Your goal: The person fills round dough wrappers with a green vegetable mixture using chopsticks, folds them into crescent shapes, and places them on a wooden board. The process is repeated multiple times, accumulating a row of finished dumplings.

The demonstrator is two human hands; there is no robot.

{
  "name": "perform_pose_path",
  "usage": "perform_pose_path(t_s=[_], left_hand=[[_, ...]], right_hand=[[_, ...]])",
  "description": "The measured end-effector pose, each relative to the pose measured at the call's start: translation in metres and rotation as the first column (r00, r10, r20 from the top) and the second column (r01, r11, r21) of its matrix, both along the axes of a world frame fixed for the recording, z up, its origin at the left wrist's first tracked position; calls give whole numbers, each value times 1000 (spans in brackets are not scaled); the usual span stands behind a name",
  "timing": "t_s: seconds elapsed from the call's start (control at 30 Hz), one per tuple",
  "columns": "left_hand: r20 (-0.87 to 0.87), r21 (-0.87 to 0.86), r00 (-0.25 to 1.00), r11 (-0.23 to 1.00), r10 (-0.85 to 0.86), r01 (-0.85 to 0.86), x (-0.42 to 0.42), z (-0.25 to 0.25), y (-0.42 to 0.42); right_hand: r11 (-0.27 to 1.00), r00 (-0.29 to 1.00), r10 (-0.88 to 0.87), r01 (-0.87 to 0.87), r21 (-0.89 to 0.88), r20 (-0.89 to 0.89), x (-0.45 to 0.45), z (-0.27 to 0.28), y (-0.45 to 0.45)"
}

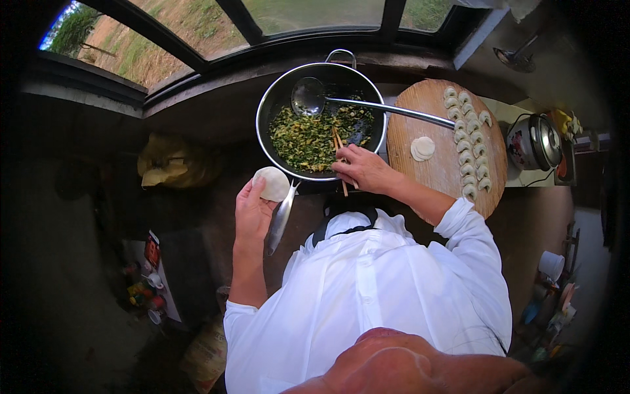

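Note:
A round dough wrapper (273, 184) lies across the fingers of my left hand (252, 203), my thumb on its face, just beside the wok's long metal handle (282, 219). My right hand (363, 167) grips a pair of wooden chopsticks (338, 140), their tips down in the chopped green-and-yellow filling (300, 143). That filling spreads over the bottom of a dark wok (263, 106) with a bright rim. A metal ladle (308, 96) rests in the wok, its handle reaching over the round wooden board (408, 123).
On the board sit rows of folded dumplings (465, 145) and a small stack of wrappers (422, 148). Right of it stands a lidded pot (534, 143). A window (315, 17) runs behind the wok. Left is a yellowish bag (172, 162).

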State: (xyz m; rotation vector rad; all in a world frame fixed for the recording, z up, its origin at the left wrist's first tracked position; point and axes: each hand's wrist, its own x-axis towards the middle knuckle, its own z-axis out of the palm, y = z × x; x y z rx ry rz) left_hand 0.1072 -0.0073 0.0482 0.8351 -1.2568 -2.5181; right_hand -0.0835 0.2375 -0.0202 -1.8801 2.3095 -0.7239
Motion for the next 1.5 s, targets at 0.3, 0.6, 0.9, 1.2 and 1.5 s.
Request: perform_pose_path(t_s=[0.3,0.6,0.9,1.2,1.5], left_hand=[[3,119,996,989,-85,84,-18,-31,-19],[-8,173,995,980,-100,100,-38,-44,-23],[-40,228,997,971,-63,71,-31,-52,-21],[-47,235,999,972,-18,29,-15,-55,-20],[-16,211,1000,977,-12,15,-9,-58,-25]], right_hand=[[981,986,97,-118,156,138,-1,16,2],[999,993,-34,36,-15,110,-7,-4,-8],[978,905,-173,203,-38,388,-60,54,-18],[954,768,-291,274,118,570,-110,90,-69],[968,815,-153,239,-83,559,-83,16,-76]])
